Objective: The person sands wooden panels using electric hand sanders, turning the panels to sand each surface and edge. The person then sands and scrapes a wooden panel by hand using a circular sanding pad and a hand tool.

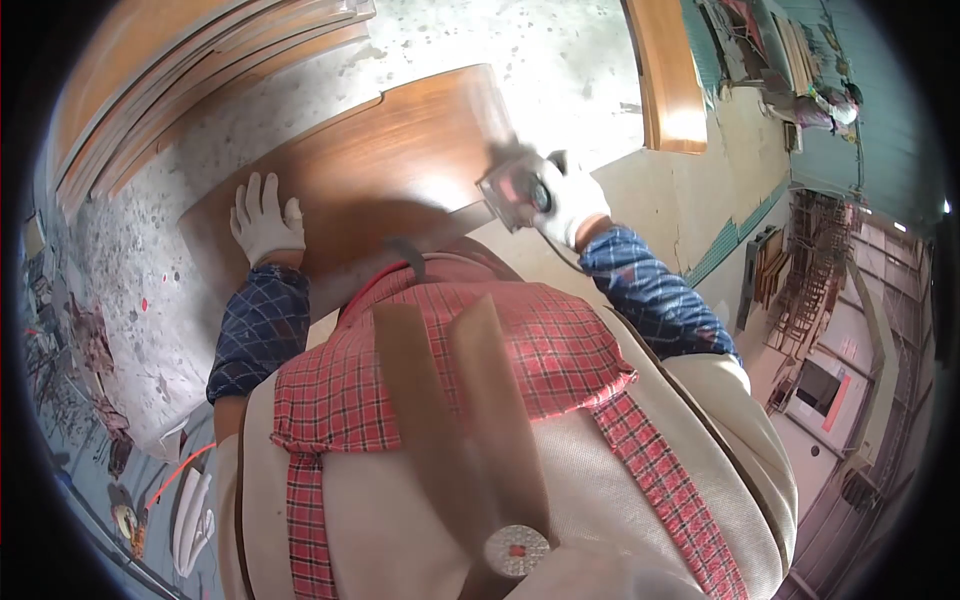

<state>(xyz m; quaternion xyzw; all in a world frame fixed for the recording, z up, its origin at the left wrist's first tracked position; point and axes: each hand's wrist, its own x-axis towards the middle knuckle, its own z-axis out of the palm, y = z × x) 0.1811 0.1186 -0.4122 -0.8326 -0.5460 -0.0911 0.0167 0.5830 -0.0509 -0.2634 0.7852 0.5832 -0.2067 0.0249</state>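
A brown wooden panel (370, 150) with a shaped far edge lies in front of me on a pale, paint-spotted work surface. My left hand (266, 220), in a white glove, rests flat on the panel's left end, fingers spread. At the panel's right end, my white-gloved right hand (575, 200) is closed around a small square-based power tool (515, 192). Motion blurs the tool, so I cannot tell its exact kind or whether it touches the edge. A dark cord runs from it beneath my right wrist.
Several wooden panels (230, 70) are stacked at the far left of the work surface (560, 60). Another brown board (668, 80) lies at the far right. A person (825, 108) is in the background. An orange-red cord (180, 468) hangs at the lower left, beside white gloves (192, 520).
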